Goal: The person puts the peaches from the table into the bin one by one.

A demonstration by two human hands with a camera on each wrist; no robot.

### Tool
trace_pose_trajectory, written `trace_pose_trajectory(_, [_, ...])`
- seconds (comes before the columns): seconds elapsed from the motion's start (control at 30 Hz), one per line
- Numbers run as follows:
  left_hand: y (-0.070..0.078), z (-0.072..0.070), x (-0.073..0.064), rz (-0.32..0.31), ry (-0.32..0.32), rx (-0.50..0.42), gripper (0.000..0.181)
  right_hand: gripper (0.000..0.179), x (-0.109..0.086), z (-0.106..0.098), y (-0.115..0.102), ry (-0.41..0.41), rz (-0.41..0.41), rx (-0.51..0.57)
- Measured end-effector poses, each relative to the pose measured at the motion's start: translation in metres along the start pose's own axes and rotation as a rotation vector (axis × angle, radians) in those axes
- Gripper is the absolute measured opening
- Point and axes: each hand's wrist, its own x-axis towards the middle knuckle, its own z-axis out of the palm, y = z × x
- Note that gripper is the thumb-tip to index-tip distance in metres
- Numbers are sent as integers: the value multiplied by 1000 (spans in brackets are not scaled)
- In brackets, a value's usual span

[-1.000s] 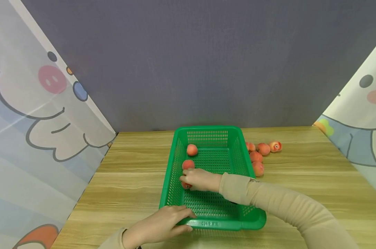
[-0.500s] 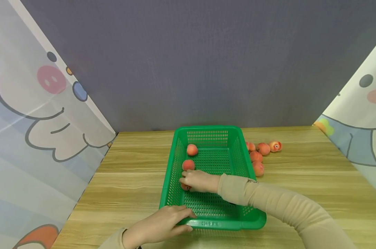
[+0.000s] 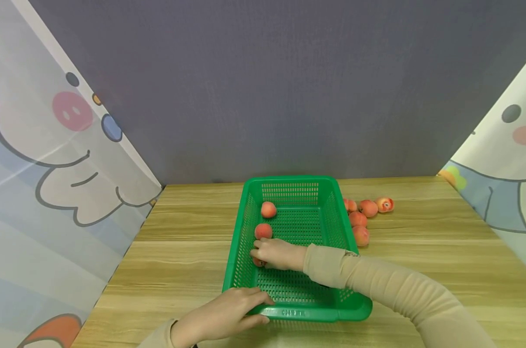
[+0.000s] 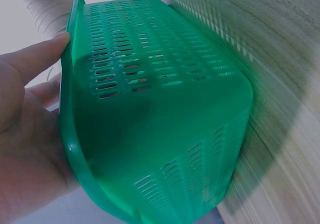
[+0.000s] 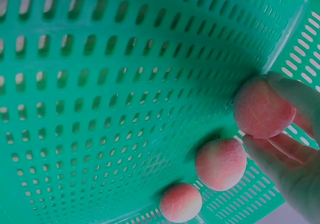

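A green plastic basket (image 3: 298,313) with slotted walls stands on the wooden table. Inside it, my right hand (image 3: 276,253) pinches a peach (image 5: 262,106) between thumb and fingers, low by the left wall. In the head view the fingers hide most of that fruit. Two more peaches lie in a row beyond it along the same wall, a middle peach (image 3: 263,231) and a far peach (image 3: 269,210). My left hand (image 3: 224,311) grips the basket's near-left rim, thumb and fingers on either side of it, as the left wrist view also shows.
Several loose peaches (image 3: 358,219) lie in a cluster on the table against the basket's right side. A dark grey panel (image 3: 263,87) rises behind the table (image 3: 193,222). Cartoon-printed sheets (image 3: 50,159) hang at both sides.
My right hand has shifted slightly toward me and left with the peach, opening a small gap from the middle peach. My left hand and the basket have stayed put.
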Motion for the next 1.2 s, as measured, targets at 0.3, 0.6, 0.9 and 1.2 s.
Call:
trace_pose_trajectory(0.3, [-1, 1, 0, 1, 0, 1, 26, 24, 0, 2, 1, 21, -3, -8])
trace_pose_trajectory(0.6, [-1, 2, 0, -1, 3, -6, 25, 26, -1, 3, 1, 28, -6, -16])
trace_pose_trajectory(0.9, [0, 0, 0, 2, 0, -9, 24, 32, -5, -6, 1, 15, 32, 32])
trace_pose_trajectory(1.2, [0, 0, 0, 9, 8, 1, 24, 35, -9, -22, 7, 77, 19, 17])
